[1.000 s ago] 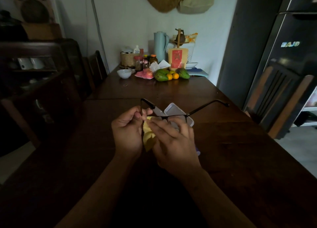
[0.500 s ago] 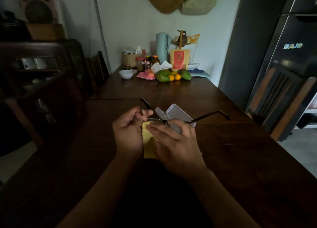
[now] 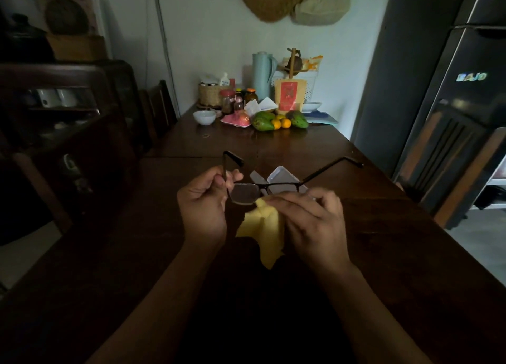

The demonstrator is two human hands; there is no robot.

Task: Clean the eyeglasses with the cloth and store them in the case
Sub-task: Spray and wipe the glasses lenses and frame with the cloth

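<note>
Pinching with thumb and curled fingers, the left hand [image 3: 204, 207] holds the eyeglasses [image 3: 269, 184] in the air by the temple just behind its hinge, both arms unfolded and pointing away from the person. That seems a sound place to hold: the thin dark frame looks light but easily bent, and the lenses would smudge or scratch (so fingers on the frame, cloth on the glass). The right hand [image 3: 315, 221] grips the soft yellow cloth [image 3: 267, 226], whose bunched tip touches the lower edge of the lens nearest the left hand while the rest hangs limp. Just behind the glasses a pale case [image 3: 282, 174] lies open on the dark wooden table [image 3: 383, 240].
</note>
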